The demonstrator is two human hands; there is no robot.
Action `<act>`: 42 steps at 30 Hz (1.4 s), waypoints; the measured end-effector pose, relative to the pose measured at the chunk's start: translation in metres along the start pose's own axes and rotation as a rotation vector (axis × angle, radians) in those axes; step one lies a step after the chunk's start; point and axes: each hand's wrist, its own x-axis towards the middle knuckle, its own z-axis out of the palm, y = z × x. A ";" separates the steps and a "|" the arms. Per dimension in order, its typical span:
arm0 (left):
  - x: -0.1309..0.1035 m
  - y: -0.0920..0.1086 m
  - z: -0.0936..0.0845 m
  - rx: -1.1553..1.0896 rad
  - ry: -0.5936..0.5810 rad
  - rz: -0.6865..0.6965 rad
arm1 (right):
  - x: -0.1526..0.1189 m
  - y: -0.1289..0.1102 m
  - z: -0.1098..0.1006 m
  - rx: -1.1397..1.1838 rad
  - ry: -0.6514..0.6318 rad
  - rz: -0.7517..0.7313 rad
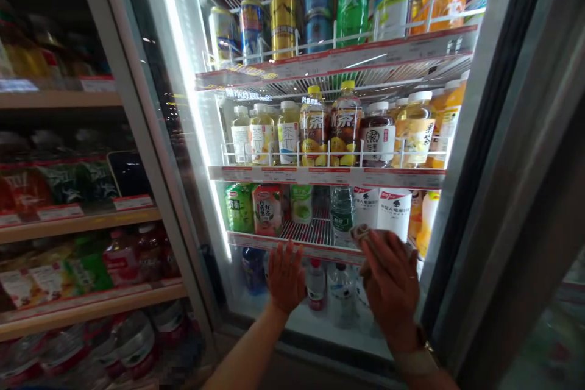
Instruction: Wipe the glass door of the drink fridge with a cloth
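Observation:
My left hand point(286, 280) is held up with its fingers stretched out and nothing in it, in front of the cooler's lower shelf edge. To its right, my right hand point(392, 286) presses a crumpled greyish cloth point(360, 231), which shows past the fingertips; the palm hides most of it. Both hands seem to be at the cooler's glass door, where faint reflected lettering shows. Behind the right hand stand a clear water bottle with a green label point(342, 210) and white cartons point(393, 210). Green and red drink cartons point(267, 210) stand behind and left of the left hand.
Higher up, one shelf holds tea bottles point(314, 128) and another holds cans point(283, 24) and large bottles. A bright light strip point(183, 67) runs down the cooler's left side. Wooden shelves point(82, 219) with drinks stand at left; a dark door frame point(484, 152) is at right.

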 end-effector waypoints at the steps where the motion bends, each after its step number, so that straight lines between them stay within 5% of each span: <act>1: 0.000 0.000 0.000 0.000 0.002 0.000 | 0.006 0.003 0.000 -0.012 0.066 0.042; 5: -0.001 0.001 0.001 -0.001 0.002 0.000 | 0.008 -0.001 0.007 -0.017 0.130 0.089; 12: -0.002 0.000 0.002 -0.020 0.007 -0.011 | -0.054 -0.037 0.022 0.151 -0.180 -0.109; 18: -0.001 -0.001 0.002 -0.030 -0.009 -0.011 | -0.097 -0.040 0.020 0.236 -0.374 -0.370; 25: 0.000 -0.002 0.002 -0.027 0.002 -0.009 | -0.060 -0.035 0.018 0.250 -0.310 -0.343; 33: 0.002 -0.003 0.004 -0.052 0.014 -0.001 | -0.003 -0.028 0.014 0.132 -0.134 -0.093; 37: 0.002 -0.003 0.004 -0.050 0.017 0.000 | -0.011 -0.037 0.024 0.178 -0.114 -0.090; 42: 0.003 -0.003 0.006 -0.051 0.036 0.010 | -0.055 -0.045 0.035 0.214 -0.184 -0.210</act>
